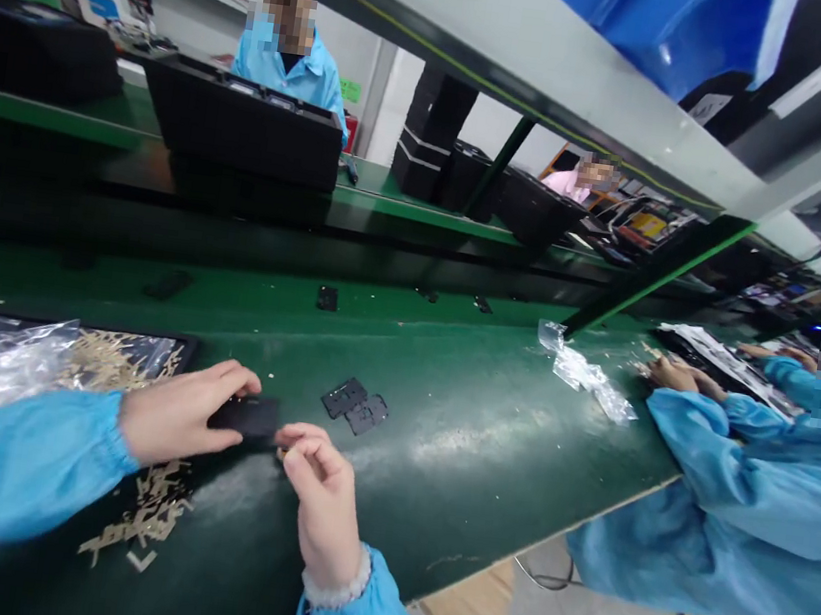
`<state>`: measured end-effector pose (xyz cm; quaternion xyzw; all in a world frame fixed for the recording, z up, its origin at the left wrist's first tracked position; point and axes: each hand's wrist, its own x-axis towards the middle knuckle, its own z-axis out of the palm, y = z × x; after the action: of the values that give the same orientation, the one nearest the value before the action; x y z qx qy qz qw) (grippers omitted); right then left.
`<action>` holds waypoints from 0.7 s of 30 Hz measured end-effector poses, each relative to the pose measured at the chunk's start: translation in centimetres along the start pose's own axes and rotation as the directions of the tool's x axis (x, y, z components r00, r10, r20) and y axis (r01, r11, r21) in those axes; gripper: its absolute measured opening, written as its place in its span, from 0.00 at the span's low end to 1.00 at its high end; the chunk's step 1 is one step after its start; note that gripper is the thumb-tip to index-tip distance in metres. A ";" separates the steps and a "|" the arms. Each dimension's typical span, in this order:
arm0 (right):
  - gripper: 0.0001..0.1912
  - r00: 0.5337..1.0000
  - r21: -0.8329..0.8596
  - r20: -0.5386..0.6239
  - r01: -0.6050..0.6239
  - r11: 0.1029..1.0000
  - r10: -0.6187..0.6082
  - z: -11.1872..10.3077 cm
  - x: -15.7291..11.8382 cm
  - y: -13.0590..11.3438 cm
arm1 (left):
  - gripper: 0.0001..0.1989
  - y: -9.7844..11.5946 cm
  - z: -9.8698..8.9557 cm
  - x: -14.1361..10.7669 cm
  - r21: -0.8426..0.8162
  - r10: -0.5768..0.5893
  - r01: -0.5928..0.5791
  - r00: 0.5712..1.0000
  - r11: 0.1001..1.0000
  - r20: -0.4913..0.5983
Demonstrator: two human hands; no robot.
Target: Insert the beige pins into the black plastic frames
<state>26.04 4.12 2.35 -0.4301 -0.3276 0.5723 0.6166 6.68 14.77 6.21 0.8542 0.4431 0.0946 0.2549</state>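
A flat black rectangular part [250, 418] is gripped at its left edge between the thumb and fingers of my left hand [189, 410]. My right hand [325, 493] is beside the part's right end, its thumb and fingertips pinched together; what they hold, if anything, is too small to make out. Two thin black pieces [345, 398] lie overlapping on the green table [432, 492] beyond my right hand. Small tan strips [153, 511] are scattered below my left wrist. More tan strips and clear plastic fill a black tray [189, 351] at the left.
Clear plastic bags [590, 377] lie on the table at the right, near a person's blue sleeves [715, 459]. Small black parts [327, 298] sit along the back. Black bins [244, 129] stand on the far bench, behind which is another person. A green post [657, 274] rises at the right.
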 end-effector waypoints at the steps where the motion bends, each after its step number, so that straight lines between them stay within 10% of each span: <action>1: 0.12 0.998 0.043 0.052 -0.032 0.999 0.029 0.2 -0.3 0.1 | 0.16 0.8 -0.2 -1.6 -0.046 0.003 -0.004 1.000 0.999 -0.028; 7: 0.15 0.985 0.147 0.147 -0.117 0.982 0.095 2.6 -2.3 0.1 | 0.26 1.3 1.9 -9.3 -0.585 -0.232 -0.009 0.913 0.811 -0.335; 10: 0.16 0.968 0.274 0.166 -0.226 0.935 0.186 4.5 -3.3 0.0 | 0.32 0.9 4.6 -11.5 -0.868 -0.450 0.005 0.857 0.496 -0.252; 14: 0.17 0.903 0.347 0.269 -0.415 0.841 0.335 6.9 -4.9 0.0 | 0.16 3.4 6.7 -12.4 -0.992 -0.632 -0.082 0.765 0.094 -0.123; 17: 0.17 0.866 0.314 0.301 -0.486 0.816 0.400 8.1 -5.9 0.1 | 0.19 4.7 6.8 -12.7 -0.972 -0.622 -0.182 0.782 -0.152 -0.049; 21: 0.18 0.820 0.306 0.326 -0.563 0.768 0.471 8.5 -6.4 -0.3 | 0.15 3.2 6.9 -13.8 -0.959 -0.557 -0.281 0.792 0.030 -0.249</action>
<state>17.71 -0.89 6.68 -0.3032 -0.1444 0.8196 0.4642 3.48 -0.25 2.87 0.3038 0.3912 0.5992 0.6289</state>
